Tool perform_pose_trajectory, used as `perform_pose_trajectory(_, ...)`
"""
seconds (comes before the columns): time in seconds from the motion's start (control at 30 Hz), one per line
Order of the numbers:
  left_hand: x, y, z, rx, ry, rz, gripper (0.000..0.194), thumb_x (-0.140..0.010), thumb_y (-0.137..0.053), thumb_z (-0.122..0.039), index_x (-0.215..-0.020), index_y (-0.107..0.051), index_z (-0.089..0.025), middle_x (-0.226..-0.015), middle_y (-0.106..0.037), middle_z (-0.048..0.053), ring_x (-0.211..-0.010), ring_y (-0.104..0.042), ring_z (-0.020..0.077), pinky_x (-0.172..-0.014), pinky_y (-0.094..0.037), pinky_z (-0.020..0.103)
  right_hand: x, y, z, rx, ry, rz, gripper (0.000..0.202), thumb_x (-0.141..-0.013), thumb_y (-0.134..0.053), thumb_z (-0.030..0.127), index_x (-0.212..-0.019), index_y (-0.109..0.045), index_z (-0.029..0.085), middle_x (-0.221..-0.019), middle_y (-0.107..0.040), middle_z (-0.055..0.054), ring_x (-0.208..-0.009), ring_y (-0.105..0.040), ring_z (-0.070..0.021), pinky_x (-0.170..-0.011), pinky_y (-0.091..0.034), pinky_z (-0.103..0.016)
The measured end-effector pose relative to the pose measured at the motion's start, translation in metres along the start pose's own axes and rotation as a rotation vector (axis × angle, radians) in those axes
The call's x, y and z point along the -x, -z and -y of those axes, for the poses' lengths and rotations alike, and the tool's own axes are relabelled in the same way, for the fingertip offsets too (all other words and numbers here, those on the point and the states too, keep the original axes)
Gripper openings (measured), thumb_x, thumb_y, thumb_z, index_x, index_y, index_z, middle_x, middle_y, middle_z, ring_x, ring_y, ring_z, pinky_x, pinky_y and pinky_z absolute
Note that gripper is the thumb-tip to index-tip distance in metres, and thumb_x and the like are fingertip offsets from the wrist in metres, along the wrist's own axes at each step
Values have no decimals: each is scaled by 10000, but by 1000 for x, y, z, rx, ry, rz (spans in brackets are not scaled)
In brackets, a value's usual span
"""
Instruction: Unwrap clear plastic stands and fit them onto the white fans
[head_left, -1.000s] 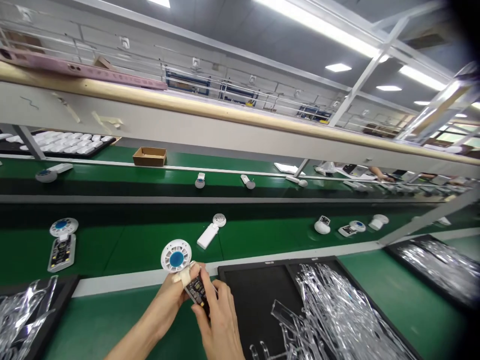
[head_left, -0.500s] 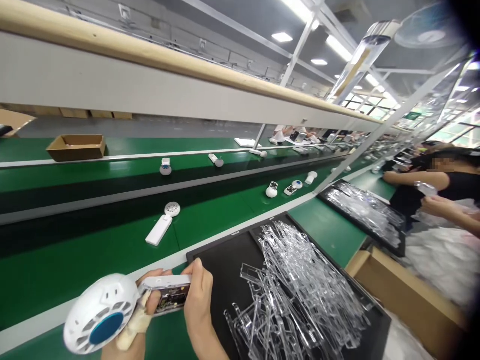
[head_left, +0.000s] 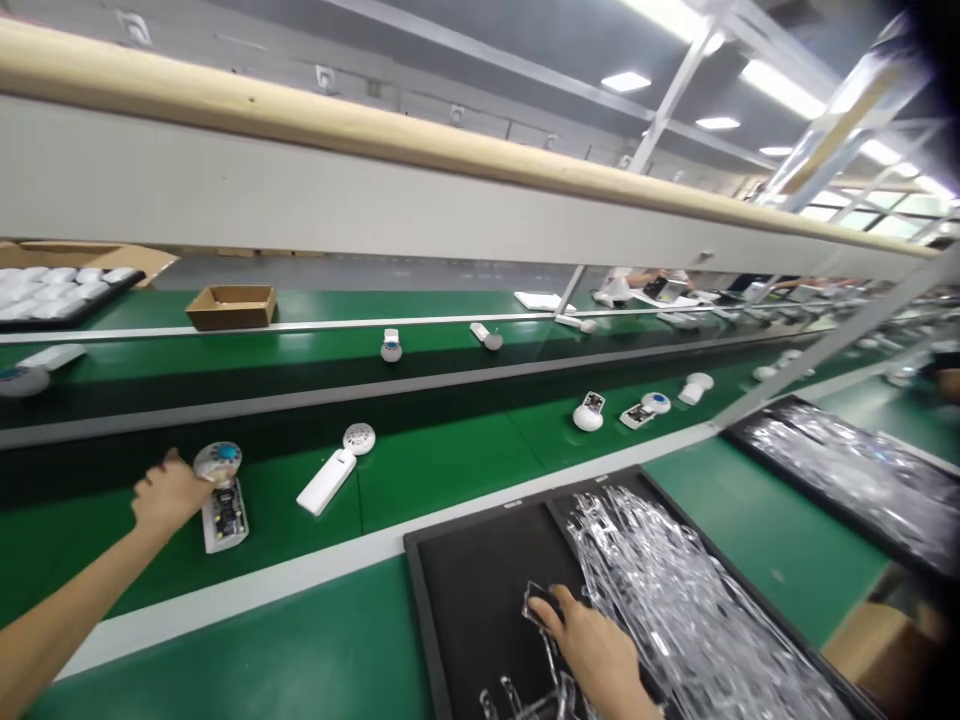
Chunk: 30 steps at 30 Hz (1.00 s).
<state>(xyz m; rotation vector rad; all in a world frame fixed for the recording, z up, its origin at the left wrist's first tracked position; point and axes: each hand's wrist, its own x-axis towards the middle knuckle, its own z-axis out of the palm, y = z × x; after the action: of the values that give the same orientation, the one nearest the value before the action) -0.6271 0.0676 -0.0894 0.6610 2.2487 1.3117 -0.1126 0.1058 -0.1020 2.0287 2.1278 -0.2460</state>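
Observation:
On the green belt, a white handheld fan (head_left: 223, 520) lies with its handle uncovered and a circuit board showing. My left hand (head_left: 171, 492) reaches out to it, closed at the neck just below the round head with the blue centre. Over the black tray (head_left: 480, 590), my right hand (head_left: 596, 645) pinches a clear plastic frame (head_left: 534, 602) between thumb and fingers. Beside that hand lies a pile of similar clear plastic frames (head_left: 675, 600). Another white fan (head_left: 328, 480), its handle covered, rests on the belt to the right of my left hand.
Further fans, such as one with an uncovered handle (head_left: 589, 411), lie along the belt. A cardboard box (head_left: 232, 308) stands beyond it. A second tray of clear parts (head_left: 847, 470) is at the right. A slanted white post (head_left: 832, 340) and a long overhead rail (head_left: 420, 200) cross the view.
The fan that both hands held near me is now on the belt at the left with my left hand. My right hand has left it, moved right to the tray and taken a clear frame.

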Motion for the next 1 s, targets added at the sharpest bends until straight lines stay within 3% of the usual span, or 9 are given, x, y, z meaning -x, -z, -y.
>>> perform_pose_trajectory(0.1,-1,-23,-18,-368,-341,-152,706,-619,-680,-525,-1175,-477,-141,-1254,-512,183,-1301,-263,488,-964,-336,524,0,-6,8,120,34,-34,362,-950,-348,407,-969,-633,185,-671,-716,-99,-687,-704,-301,-560,-454,-325)
perform_pose_trajectory(0.17,3,-59,-32,-488,-439,-11,745,-701,-611,-520,-1296,-402,-123,-1275,-500,212,-1231,-407,441,-959,-363,475,4,-7,25,136,57,-103,362,-960,-328,398,-931,-627,196,-635,-707,-87,-640,-700,-290,-516,-423,-302)
perform_pose_trajectory(0.3,10,-137,-46,-637,-315,315,757,-728,-570,-520,-1365,-354,-172,-1216,-524,238,-1103,-509,427,-847,-409,489,14,-18,49,112,242,-164,352,-954,-370,340,-726,-613,225,-606,-696,-56,-577,-691,-230,-484,-370,-258)
perform_pose_trajectory(0.43,10,-170,-38,-643,-223,276,718,-704,-597,-436,-1322,-403,-126,-1196,-484,293,-1081,-486,481,-809,-387,539,25,-35,55,147,375,-213,31,-807,-595,203,-776,-602,203,-640,-681,-36,-593,-674,-211,-536,-393,-255)
perform_pose_trajectory(0.57,2,-152,-28,-577,-216,256,721,-693,-602,-382,-1313,-376,-93,-1187,-495,266,-1113,-473,453,-862,-373,506,38,-41,56,-2,415,-131,279,-688,-682,156,-948,-599,214,-735,-698,-17,-671,-676,-214,-635,-436,-275)
perform_pose_trajectory(0.7,13,-114,-40,-395,-274,342,654,-681,-643,-418,-1243,-438,-155,-1095,-599,142,-1000,-578,336,-834,-430,395,46,-44,60,-175,456,-33,207,-711,-525,57,-738,-605,246,-742,-667,12,-715,-653,-174,-662,-437,-248)
perform_pose_trajectory(0.77,30,-95,-51,-106,-251,417,609,-690,-659,-431,-1216,-456,-200,-1089,-614,88,-960,-607,269,-802,-462,334,46,-44,62,-317,447,-79,307,-748,-395,37,-789,-621,241,-795,-657,-16,-708,-642,-157,-640,-444,-234)
perform_pose_trajectory(0.87,65,-72,-65,580,7,507,495,-660,-716,-380,-1079,-532,-192,-997,-649,77,-866,-642,242,-756,-507,338,45,-36,71,-627,377,-109,485,-806,-285,74,-1151,-584,236,-898,-675,-45,-657,-644,-144,-631,-476,-243)
perform_pose_trajectory(1.0,109,-62,-72,1109,282,452,361,-650,-738,-284,-945,-562,-172,-853,-685,82,-760,-664,246,-748,-538,426,50,-3,103,-787,384,-36,474,-927,-280,296,-1381,-411,255,-1009,-669,-64,-765,-661,-172,-702,-516,-279)
